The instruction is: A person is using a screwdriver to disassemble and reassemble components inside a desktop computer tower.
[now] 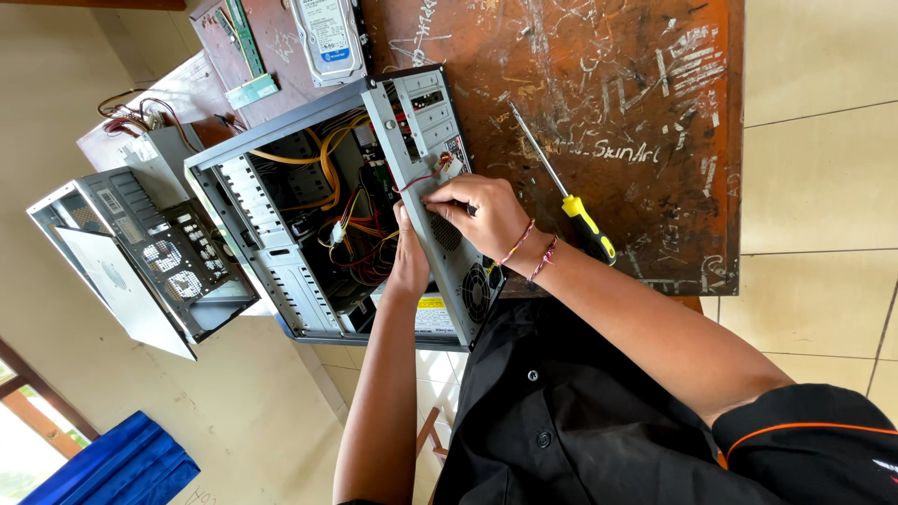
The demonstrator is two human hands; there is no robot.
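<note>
An open grey computer case (281, 238) stands on a scratched brown table (636, 112), with yellow, red and black wires (351, 229) inside. My left hand (410, 260) reaches into the case beside the wires, its fingertips hidden behind the rear frame. My right hand (482, 213), with thread bracelets at the wrist, rests on the case's rear panel (440, 122), fingers bent and pinched at its edge just below a thin red wire (423, 178). Next to my right wrist, a screwdriver (587, 227) with a yellow and black handle lies on the table.
A hard drive (327, 37) and green memory sticks (245, 42) lie at the table's far end. A second opened case (150, 252) with its loose side panel stands to the left, loose cables (131, 117) behind it. Blue cloth (122, 468) is at lower left. Tiled floor lies right.
</note>
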